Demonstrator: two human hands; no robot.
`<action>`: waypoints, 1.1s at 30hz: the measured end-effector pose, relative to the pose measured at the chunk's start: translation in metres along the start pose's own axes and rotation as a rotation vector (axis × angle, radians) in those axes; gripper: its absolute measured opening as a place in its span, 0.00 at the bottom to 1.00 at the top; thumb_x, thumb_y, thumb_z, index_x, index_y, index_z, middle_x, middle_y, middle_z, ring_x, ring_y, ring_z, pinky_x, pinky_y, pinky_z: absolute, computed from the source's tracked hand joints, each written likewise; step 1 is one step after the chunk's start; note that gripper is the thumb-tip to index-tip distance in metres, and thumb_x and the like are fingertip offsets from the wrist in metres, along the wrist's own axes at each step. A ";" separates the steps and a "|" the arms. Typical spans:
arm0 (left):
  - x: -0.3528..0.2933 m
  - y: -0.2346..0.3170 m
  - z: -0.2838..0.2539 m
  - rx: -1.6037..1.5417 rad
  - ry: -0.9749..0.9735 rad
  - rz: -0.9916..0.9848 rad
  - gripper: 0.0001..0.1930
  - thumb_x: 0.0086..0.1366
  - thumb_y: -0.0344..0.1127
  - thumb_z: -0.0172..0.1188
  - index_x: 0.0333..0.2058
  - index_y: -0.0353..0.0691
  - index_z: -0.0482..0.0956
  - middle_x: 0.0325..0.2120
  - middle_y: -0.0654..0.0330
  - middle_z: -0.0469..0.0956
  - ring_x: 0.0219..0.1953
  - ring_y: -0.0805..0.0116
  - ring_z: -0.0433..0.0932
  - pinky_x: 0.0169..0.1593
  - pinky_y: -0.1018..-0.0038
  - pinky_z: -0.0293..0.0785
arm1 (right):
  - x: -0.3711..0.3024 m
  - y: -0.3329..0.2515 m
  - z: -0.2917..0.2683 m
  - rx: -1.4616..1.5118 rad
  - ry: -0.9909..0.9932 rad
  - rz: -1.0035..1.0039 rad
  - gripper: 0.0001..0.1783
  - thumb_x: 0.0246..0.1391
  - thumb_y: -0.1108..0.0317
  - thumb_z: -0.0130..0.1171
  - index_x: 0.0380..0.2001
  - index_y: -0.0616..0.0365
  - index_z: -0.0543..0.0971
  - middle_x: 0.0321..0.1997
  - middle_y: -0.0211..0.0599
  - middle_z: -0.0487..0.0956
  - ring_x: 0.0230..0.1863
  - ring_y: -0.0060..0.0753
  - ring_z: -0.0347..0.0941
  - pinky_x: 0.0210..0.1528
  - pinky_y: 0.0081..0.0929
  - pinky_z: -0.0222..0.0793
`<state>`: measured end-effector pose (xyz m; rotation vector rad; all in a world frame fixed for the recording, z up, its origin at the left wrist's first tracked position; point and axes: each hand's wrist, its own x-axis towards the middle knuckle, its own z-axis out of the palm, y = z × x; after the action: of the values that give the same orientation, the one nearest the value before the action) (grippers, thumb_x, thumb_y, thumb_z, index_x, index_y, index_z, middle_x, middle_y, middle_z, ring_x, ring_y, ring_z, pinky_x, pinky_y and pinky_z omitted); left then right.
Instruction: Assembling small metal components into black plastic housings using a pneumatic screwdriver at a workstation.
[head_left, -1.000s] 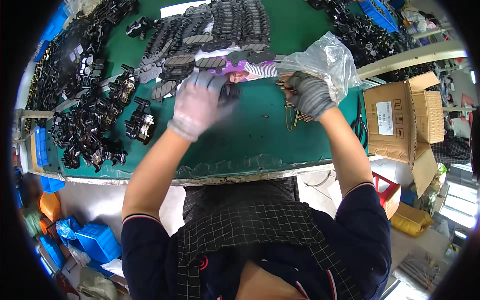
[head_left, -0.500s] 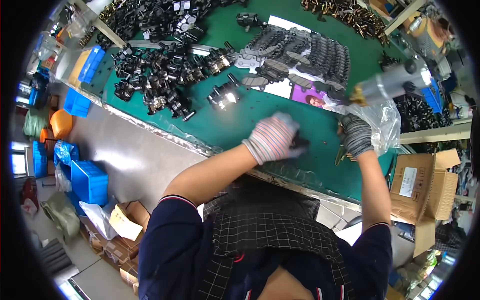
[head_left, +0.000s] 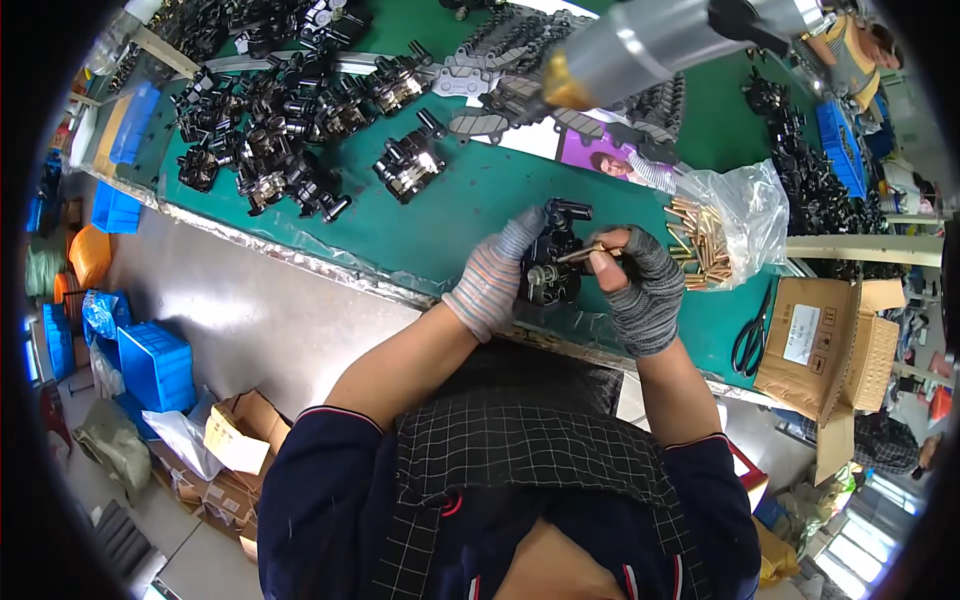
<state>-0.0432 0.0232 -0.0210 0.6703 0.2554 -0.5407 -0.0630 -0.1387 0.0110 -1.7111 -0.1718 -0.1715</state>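
My left hand [head_left: 490, 278], in a striped knit glove, is closed round a black brake caliper [head_left: 552, 272] near the bench's front edge. Between the bare fingertips of my right hand [head_left: 642, 292], in a grey fingerless glove, is a thin brass-coloured pin [head_left: 580, 254]. The pin points left, its tip close to the caliper; whether it enters a hole I cannot tell. To the right lies a heap of similar pins [head_left: 700, 243] beside a clear plastic bag [head_left: 745, 215]. Another caliper [head_left: 408, 165] stands alone beyond my left hand.
A hanging power screwdriver [head_left: 640, 55] crosses above rows of brake pads [head_left: 478, 124]. More calipers [head_left: 265, 150] are piled at the left of the green bench [head_left: 450, 215]. Black scissors [head_left: 752, 340] lie by a cardboard box [head_left: 815, 335] on the right. Blue crates [head_left: 155, 365] stand on the floor.
My right hand has come left from the pin heap to the caliper with a pin. My left hand has moved slightly left and down with the caliper. The screwdriver appears further left and closer.
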 end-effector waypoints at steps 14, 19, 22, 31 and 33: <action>-0.001 -0.003 0.004 -0.009 -0.094 -0.053 0.29 0.59 0.60 0.58 0.49 0.43 0.72 0.35 0.61 0.78 0.34 0.69 0.79 0.35 0.71 0.79 | 0.020 -0.006 -0.023 -1.022 -0.373 -0.660 0.18 0.43 0.72 0.67 0.40 0.54 0.76 0.32 0.43 0.78 0.33 0.44 0.76 0.36 0.34 0.73; 0.007 -0.007 0.004 -0.077 -0.009 -0.070 0.28 0.58 0.62 0.58 0.46 0.46 0.73 0.32 0.62 0.77 0.32 0.69 0.78 0.32 0.72 0.77 | 0.007 0.004 -0.022 -0.493 -0.135 -0.386 0.17 0.47 0.73 0.65 0.41 0.54 0.73 0.35 0.42 0.80 0.34 0.39 0.78 0.37 0.30 0.74; 0.013 -0.006 0.006 -0.154 -0.002 -0.159 0.33 0.55 0.65 0.59 0.48 0.44 0.72 0.39 0.59 0.78 0.37 0.64 0.79 0.38 0.66 0.79 | -0.010 0.008 -0.013 -0.100 0.040 -0.183 0.17 0.49 0.75 0.64 0.41 0.54 0.71 0.36 0.43 0.80 0.37 0.38 0.79 0.38 0.30 0.74; 0.019 -0.020 0.026 -0.195 0.028 -0.147 0.30 0.55 0.62 0.60 0.46 0.44 0.74 0.35 0.60 0.78 0.37 0.64 0.78 0.41 0.67 0.77 | -0.021 0.014 -0.020 -0.171 0.033 -0.459 0.16 0.50 0.79 0.63 0.40 0.54 0.70 0.37 0.44 0.80 0.39 0.35 0.78 0.41 0.31 0.74; 0.021 -0.021 0.026 -0.168 0.008 -0.121 0.29 0.57 0.60 0.59 0.46 0.43 0.74 0.36 0.59 0.78 0.38 0.63 0.79 0.44 0.66 0.77 | -0.023 0.017 -0.020 -0.177 0.029 -0.476 0.16 0.50 0.79 0.63 0.39 0.53 0.70 0.37 0.44 0.80 0.39 0.35 0.78 0.42 0.31 0.74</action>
<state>-0.0360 -0.0154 -0.0198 0.4963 0.3468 -0.6251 -0.0818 -0.1612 -0.0076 -1.8180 -0.5560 -0.5764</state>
